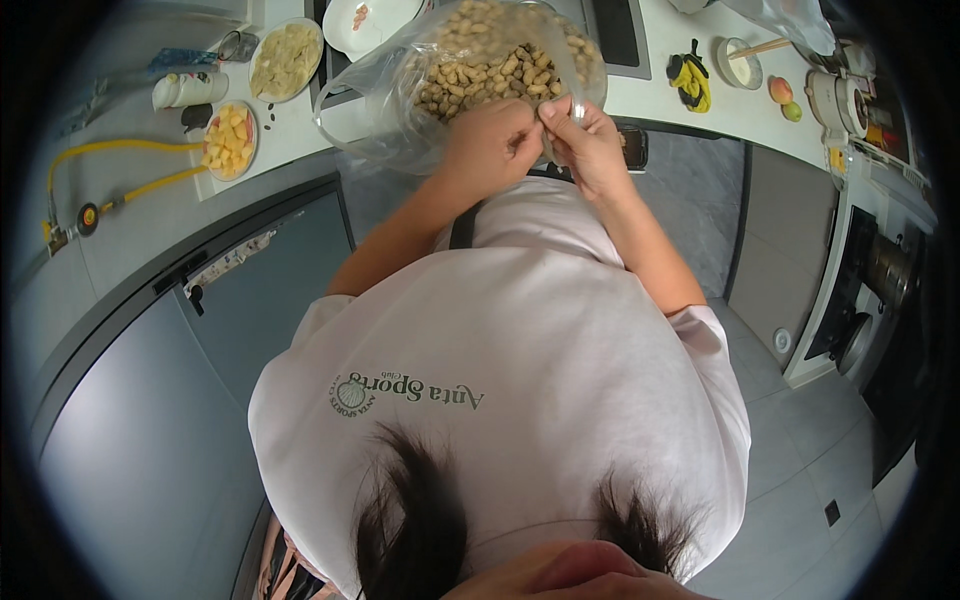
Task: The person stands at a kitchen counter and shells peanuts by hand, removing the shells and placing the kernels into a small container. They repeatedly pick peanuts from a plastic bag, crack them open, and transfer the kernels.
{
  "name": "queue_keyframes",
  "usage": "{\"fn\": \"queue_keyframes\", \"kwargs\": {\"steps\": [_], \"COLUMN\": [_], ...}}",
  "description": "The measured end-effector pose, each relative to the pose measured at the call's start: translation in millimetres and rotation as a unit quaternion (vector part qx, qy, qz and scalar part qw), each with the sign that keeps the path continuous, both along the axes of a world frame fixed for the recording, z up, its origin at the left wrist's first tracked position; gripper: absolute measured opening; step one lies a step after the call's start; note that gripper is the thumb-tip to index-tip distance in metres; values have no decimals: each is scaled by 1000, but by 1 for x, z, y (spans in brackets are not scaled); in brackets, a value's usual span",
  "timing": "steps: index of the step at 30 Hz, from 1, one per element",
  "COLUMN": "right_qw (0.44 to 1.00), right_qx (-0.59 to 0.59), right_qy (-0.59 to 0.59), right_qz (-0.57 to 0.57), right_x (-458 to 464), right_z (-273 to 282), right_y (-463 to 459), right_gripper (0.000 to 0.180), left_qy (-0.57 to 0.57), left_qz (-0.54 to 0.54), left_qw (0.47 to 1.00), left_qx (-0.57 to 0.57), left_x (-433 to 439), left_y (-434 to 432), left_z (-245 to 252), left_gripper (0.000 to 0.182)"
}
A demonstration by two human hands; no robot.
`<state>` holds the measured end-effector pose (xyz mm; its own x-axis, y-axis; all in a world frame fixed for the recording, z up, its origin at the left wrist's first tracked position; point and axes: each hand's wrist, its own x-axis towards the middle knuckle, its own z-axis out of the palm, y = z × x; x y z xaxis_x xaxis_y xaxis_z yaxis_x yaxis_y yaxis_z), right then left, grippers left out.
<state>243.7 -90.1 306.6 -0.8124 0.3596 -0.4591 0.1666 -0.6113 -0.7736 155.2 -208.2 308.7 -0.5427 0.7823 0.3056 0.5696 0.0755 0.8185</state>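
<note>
A clear plastic bag [375, 112] of unshelled peanuts [487, 82] lies open at the counter's front edge, its mouth towards me. At the near side of that opening, my left hand [495, 142] is curled with its fingertips against those of my right hand [589, 142]. Thumb and forefinger of the right hand are pinched together. Whatever sits between the fingertips is too small and covered to make out. Part of the bag's edge passes close by the right fingers.
Left on the counter [289, 146] are a plate of cut yellow fruit [229, 142], a plate of pale slices [285, 64] and a white bottle [191, 90]. A white bowl [375, 26] stands behind. Rightward lie yellow-black gloves [690, 81], a bowl with chopsticks [739, 66] and fruit [781, 91].
</note>
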Motion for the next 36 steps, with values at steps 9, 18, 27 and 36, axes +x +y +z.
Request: {"fn": "queue_keyframes", "kwargs": {"steps": [9,18,27,36], "right_qw": [992,990,988,993], "right_qx": [-78,-108,-94,-68], "right_qy": [-22,68,86,67], "right_qz": [-97,-52,-87,-76], "right_x": [-23,-1,22,32], "right_z": [16,33,40,35], "right_y": [7,35,68,61], "right_gripper": [21,40,35,36], "left_qy": [-105,-100,-222,48], "left_qz": [144,-206,42,168], "left_qw": [976,898,916,937], "left_qx": [-123,-376,-330,-302], "left_x": [-46,-45,-63,-85], "left_y": [-29,-45,-24,6], "left_z": [-54,-83,-77,-121], "left_gripper": [9,32,22,25]}}
